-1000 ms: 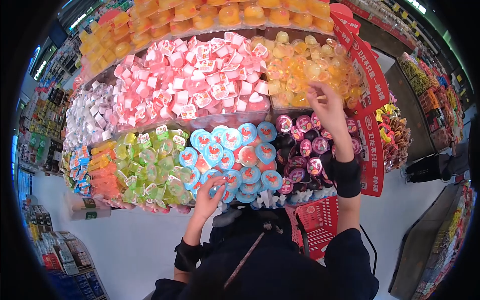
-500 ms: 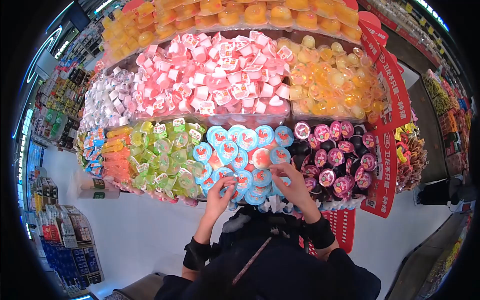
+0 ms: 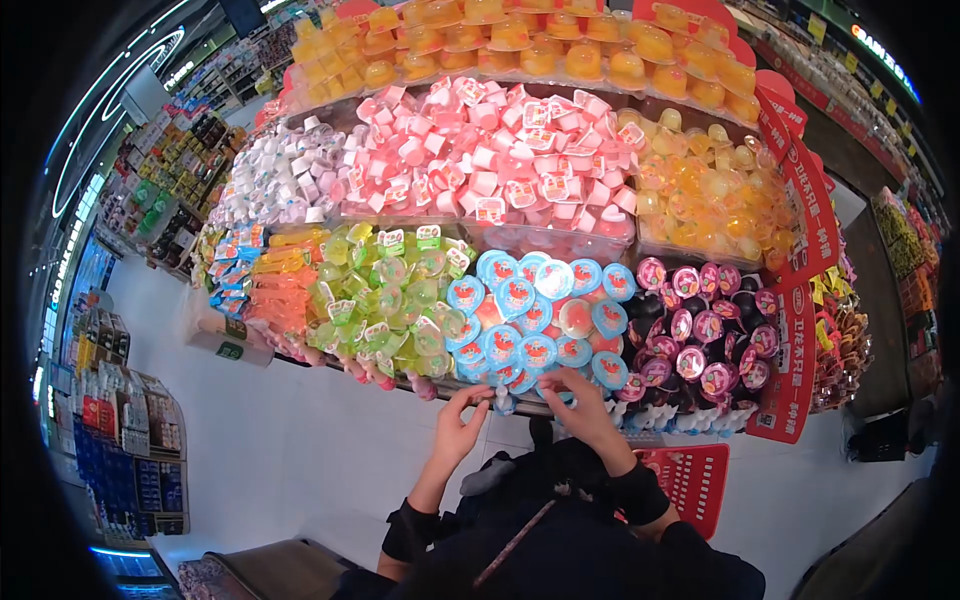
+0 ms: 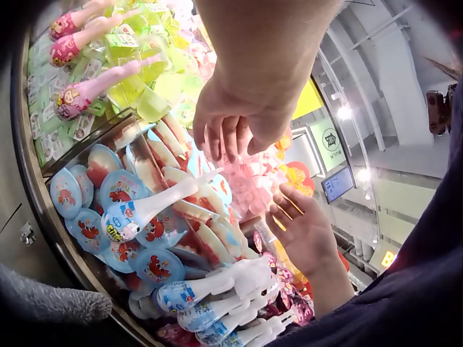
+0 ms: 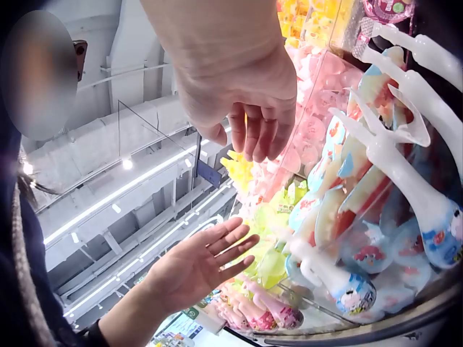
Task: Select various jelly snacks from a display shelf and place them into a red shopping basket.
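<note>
My left hand (image 3: 458,425) hovers at the front edge of the display, its fingers relaxed and holding nothing. Beside it my right hand (image 3: 588,412) is empty too, with loosely bent fingers. Blue-lidded jelly cups (image 3: 515,298) with a red crab print fill the bin just beyond both hands. In the left wrist view a white-necked, bottle-shaped jelly pack (image 4: 155,206) lies across those cups, below my left hand's fingers. More such white-necked packs (image 4: 217,300) hang along the front edge. The right wrist view shows my left palm (image 5: 199,267) facing up.
Green jelly cups (image 3: 385,295) lie left of the blue ones, purple-lidded cups (image 3: 700,330) right. Behind are pink cups (image 3: 500,160), yellow jellies (image 3: 710,190) and stacked orange jellies (image 3: 540,45). A red sign (image 3: 800,210) borders the right side. A red shopping basket (image 3: 690,485) stands below.
My right hand came from over the yellow jellies down to the front edge beside my left hand. The left hand drew back off the blue cups. The head view has shifted.
</note>
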A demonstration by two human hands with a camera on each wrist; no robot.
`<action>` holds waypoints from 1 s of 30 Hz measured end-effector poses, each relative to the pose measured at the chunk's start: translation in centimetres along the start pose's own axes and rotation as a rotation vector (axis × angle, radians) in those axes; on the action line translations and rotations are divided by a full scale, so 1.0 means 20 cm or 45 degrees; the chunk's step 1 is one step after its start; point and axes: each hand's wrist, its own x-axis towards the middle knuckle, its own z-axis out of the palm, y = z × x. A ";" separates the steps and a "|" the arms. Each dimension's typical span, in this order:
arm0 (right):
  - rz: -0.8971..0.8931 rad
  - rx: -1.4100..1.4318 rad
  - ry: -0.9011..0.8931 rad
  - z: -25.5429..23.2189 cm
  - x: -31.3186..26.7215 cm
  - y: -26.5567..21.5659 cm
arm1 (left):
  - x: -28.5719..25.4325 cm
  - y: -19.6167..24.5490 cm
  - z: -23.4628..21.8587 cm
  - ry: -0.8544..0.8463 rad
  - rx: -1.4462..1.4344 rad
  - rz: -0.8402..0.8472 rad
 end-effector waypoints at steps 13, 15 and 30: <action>0.218 -0.144 0.161 0.27 -0.82 -0.04 | -0.74 -0.12 -0.05 -0.118 -0.146 -0.067; 0.337 -0.183 0.172 0.29 -0.96 0.03 | -0.86 -0.15 -0.02 -0.160 -0.191 -0.088; 0.551 -0.256 0.200 0.22 -1.43 0.24 | -1.14 0.04 0.10 -0.339 -0.119 -0.037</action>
